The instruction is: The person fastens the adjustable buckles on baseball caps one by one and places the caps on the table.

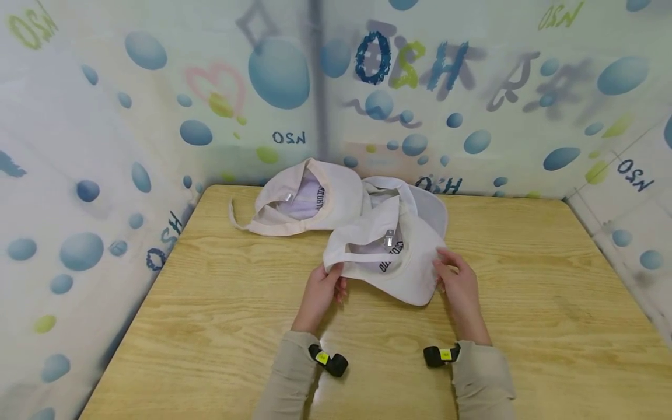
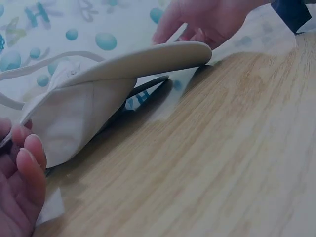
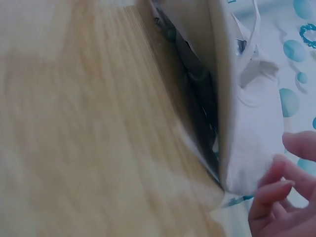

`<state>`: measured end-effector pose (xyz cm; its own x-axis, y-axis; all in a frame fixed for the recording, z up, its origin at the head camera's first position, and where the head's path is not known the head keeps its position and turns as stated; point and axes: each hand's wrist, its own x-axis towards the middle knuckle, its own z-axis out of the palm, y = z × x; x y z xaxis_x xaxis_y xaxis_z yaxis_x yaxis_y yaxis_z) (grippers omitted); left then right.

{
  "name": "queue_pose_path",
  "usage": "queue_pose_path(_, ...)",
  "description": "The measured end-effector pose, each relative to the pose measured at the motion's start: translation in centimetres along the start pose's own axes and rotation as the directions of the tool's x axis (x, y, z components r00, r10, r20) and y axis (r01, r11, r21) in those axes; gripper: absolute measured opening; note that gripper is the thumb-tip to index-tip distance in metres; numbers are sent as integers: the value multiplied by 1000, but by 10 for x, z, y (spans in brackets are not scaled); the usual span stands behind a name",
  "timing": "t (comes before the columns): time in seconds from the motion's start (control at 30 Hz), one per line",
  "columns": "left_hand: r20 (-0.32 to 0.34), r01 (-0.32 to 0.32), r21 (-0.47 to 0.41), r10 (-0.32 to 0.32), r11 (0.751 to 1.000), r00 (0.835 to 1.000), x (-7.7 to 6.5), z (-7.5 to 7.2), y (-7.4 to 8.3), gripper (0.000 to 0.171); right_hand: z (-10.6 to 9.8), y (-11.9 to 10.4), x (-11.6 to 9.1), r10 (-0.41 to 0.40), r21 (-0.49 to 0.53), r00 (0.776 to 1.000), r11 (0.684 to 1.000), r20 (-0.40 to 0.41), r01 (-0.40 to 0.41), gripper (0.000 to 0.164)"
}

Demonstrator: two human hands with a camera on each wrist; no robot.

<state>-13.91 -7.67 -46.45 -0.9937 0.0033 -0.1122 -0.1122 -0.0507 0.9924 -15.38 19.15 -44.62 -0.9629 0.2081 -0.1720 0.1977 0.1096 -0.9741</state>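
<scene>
Front cap (image 1: pixel 422 256): smooth white cloth, hollow crown showing, before another cap (image 1: pixel 433 211) on the wood-grained table (image 1: pixel 210 303).
Left hand (image 1: pixel 321 287): pinching the rim!
Right hand (image 1: pixel 462 284): fingers loosely bent, touching the edge.
Buckle (image 1: pixel 389 238): shiny!

Bubble-patterned walled booth (image 1: pixel 441 131), wooden table (image 1: pixel 226 303)

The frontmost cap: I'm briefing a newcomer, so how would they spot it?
On the wooden table, find the pale caps toward the back. Pick the frontmost cap, overlapping one behind. Unlike its neighbours, it is between the left hand and right hand.
</scene>
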Motion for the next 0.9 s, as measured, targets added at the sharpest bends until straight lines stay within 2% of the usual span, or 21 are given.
queue_pose_path(0.07,-20,-9,-12,8,1000,1000,0,0,-1,37,-2,1,0,-2,1,1000,1000,-29,2,41)
queue_pose_path(0.13,-50,-18,-40,16,999,999,1,-1,-2,36,-4,2,0,2,5,1000,1000,-25,-2,43)
queue_pose_path(0.33,-160,-54,-134,33,990,987,3,-4,-2,38,-9,5,1,46,30,994,998,100,-49,50)
queue_pose_path(0.4,-180,-65,-162,35,985,983,3,-5,-1,37,-10,5,1,44,-5,989,999,140,-44,52)
queue_pose_path(0.47,-172,-73,-155,46,985,984,3,-6,1,37,-11,5,1,47,-64,981,997,190,-36,52)
queue_pose_path(0.57,-124,-69,-99,57,993,991,3,-6,4,38,-14,4,-1,77,-173,952,985,297,-26,50)
queue_pose_path(0.67,-82,-72,-27,69,997,994,2,-6,5,40,-17,3,-3,112,-253,910,968,399,-8,46)
queue_pose_path(0.83,-58,-91,32,93,995,994,3,-6,3,40,-21,0,-6,148,-302,837,953,528,22,43)
queue_pose_path(0.9,-52,-117,108,123,987,991,4,-6,0,37,-22,0,-6,155,-311,826,950,542,26,42)
